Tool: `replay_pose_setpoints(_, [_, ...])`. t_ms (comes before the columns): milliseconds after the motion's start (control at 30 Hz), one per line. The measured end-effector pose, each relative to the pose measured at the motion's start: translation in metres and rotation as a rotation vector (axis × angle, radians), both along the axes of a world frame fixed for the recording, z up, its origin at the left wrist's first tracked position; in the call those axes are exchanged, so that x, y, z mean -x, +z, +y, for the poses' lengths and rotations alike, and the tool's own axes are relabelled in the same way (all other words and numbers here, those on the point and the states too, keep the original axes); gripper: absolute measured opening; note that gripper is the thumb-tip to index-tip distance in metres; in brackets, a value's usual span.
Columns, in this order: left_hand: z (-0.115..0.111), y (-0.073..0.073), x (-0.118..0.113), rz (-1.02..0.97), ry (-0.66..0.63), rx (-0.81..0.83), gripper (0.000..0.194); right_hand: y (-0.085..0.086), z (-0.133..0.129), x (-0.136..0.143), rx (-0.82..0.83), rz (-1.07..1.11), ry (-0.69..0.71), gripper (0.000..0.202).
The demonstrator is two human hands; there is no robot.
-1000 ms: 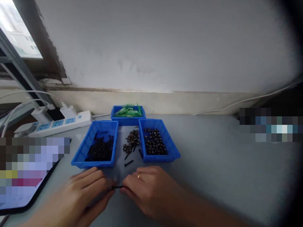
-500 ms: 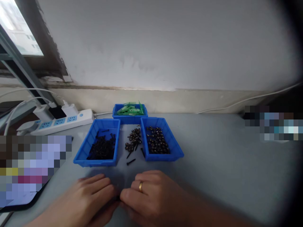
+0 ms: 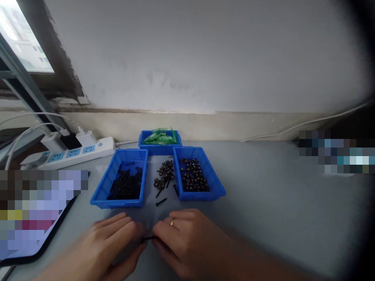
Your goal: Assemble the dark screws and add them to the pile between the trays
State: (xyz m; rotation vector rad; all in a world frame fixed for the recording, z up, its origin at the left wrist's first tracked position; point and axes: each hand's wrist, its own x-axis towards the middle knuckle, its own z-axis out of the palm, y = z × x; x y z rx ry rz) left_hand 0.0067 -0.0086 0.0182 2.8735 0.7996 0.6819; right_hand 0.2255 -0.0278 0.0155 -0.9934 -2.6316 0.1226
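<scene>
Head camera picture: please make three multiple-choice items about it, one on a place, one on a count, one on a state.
1. Where does the loose pile of small dark screws lie?
A. between two blue plastic trays
B. on the white power strip
C. in the green-filled tray

2. How many blue trays show?
A. two
B. three
C. five

3. What do both hands do?
A. rest flat, apart
B. pinch one small black screw together
C. lift a tray

Key: 1 A, table between trays; 2 B, three rims; 3 B, left hand and right hand meet.

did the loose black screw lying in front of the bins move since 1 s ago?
No. The loose screw lies in the same spot between the left bin and right bin; only the camera shifted slightly.
</scene>
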Motion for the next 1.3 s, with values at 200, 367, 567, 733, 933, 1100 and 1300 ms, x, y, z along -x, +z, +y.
replay_pose_setpoints(200, [0.0,0.0058,-0.0028,0.004,-0.118,0.012,0.019,0.0035,0.0,-0.0003,0.048,-0.028,0.017,0.011])
replay_pose_setpoints(367, [-0.0013,0.0068,-0.0051,0.009,-0.162,0.072,0.026,0.0047,0.0004,0.0,0.055,-0.019,0.029,0.011])
replay_pose_setpoints(567, [-0.0024,0.0013,-0.0025,0.031,-0.163,0.106,0.027,0.0058,0.0004,-0.0009,0.027,-0.025,0.005,0.012])
replay_pose_setpoints(733, [-0.0019,0.0025,-0.0019,-0.015,-0.122,0.056,0.024,0.0056,0.0011,-0.0013,-0.013,-0.018,0.0,0.014])
replay_pose_setpoints(933, [0.003,0.0028,0.0026,-0.046,-0.044,0.09,0.014,0.0026,0.0014,-0.0035,-0.117,0.086,-0.007,0.016])
replay_pose_setpoints(1100, [0.0013,0.0032,-0.0015,0.014,-0.079,0.108,0.026,0.0021,-0.0026,-0.002,-0.162,0.165,0.047,0.025])
replay_pose_setpoints(1300, [0.0004,0.0065,-0.007,0.01,-0.141,0.09,0.024,0.0008,-0.0043,0.0016,-0.241,0.202,0.088,0.029])
